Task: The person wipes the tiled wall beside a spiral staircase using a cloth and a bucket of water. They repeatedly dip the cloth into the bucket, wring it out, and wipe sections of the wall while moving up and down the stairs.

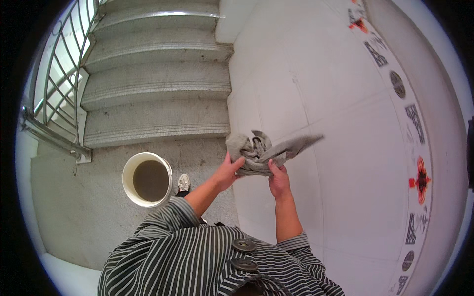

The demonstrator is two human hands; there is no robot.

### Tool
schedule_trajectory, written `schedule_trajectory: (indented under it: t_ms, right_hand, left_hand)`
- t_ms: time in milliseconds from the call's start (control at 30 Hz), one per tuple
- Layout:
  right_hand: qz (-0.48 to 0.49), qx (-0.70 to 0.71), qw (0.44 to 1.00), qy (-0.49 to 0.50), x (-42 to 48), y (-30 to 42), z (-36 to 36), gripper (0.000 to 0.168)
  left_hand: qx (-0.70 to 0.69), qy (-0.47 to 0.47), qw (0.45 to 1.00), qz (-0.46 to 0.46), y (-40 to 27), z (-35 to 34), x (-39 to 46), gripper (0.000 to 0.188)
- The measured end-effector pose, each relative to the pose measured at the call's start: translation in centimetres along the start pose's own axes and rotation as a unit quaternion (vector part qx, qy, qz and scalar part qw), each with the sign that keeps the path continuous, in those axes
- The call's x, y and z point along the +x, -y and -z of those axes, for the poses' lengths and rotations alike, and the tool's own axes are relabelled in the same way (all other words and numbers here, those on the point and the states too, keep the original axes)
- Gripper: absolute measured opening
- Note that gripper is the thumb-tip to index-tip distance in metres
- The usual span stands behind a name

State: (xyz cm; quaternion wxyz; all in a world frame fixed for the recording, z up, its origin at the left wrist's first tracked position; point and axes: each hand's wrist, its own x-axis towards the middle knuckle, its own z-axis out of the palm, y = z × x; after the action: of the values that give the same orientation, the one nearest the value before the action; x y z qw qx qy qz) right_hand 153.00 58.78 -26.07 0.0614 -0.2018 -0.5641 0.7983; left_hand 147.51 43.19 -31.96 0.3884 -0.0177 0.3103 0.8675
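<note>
Both my hands grip a bunched grey cloth (255, 155) in front of my chest. My left hand (226, 173) holds its left side, thumb on top. My right hand (278, 180) pinches the lower right part, and a loose end of the cloth sticks out to the right, slightly blurred. The undersides of the fingers are hidden by the cloth. To the left of my left arm, a white plastic bucket (126, 185) stands on the floor, holding murky brown water (150, 181).
Concrete stairs (155, 81) rise ahead, with a metal railing (63, 88) along their left side. A white wall (333, 166) runs along my right, bearing printed stickers and writing. One white shoe (184, 182) shows on the grey floor (81, 207) beside the bucket.
</note>
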Motion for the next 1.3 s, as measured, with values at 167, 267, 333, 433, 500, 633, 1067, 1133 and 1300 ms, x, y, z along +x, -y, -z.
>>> schedule_trajectory:
  t_ms: [167, 267, 333, 433, 500, 633, 1067, 1133, 1300]
  right_hand:
    - [-0.033, -0.098, 0.994, -0.025, -5.5, 2.1, 4.0, 0.043]
    - [-0.109, -0.382, 0.917, -0.03, -8.5, 3.5, 5.2, 0.05]
    - [-0.032, -0.452, 0.886, -0.099, -10.6, 4.6, 5.2, 0.057]
    - [0.283, -0.515, 0.805, -0.084, -8.1, 5.3, 0.5, 0.063]
    - [0.248, -0.561, 0.786, -0.075, -5.4, 4.0, -1.0, 0.07]
    - [0.055, -0.259, 0.962, -0.07, -2.4, 2.7, 1.2, 0.06]
    - [0.451, -0.628, 0.634, -0.025, -1.3, 13.4, -0.8, 0.041]
    - [0.437, -0.61, 0.61, -0.256, -6.0, 17.6, 3.0, 0.037]
    - [0.411, -0.806, 0.226, -0.36, -7.4, 21.9, 5.3, 0.027]
  left_hand:
    - [-0.119, 0.079, 0.987, -0.074, -2.0, -3.7, -0.2, 0.055]
    - [-0.159, 0.098, 0.982, -0.031, -3.2, -4.8, -1.0, 0.066]
    - [-0.18, 0.124, 0.976, 0.015, -2.8, -6.1, -0.4, 0.068]
    - [-0.16, 0.138, 0.973, 0.097, -1.6, -6.9, 0.1, 0.061]
    - [-0.028, 0.109, 0.987, 0.115, -0.6, -7.2, 0.7, 0.054]
    - [0.261, 0.121, 0.946, 0.148, -6.4, -1.9, 3.0, 0.055]
    - [-0.297, 0.214, 0.917, 0.158, -2.4, -3.7, 11.2, 0.041]
    - [-0.19, 0.208, 0.957, 0.06, -1.7, -4.1, 14.0, 0.04]
    - [-0.009, -0.05, 0.997, 0.063, 7.5, -14.2, 20.2, 0.05]
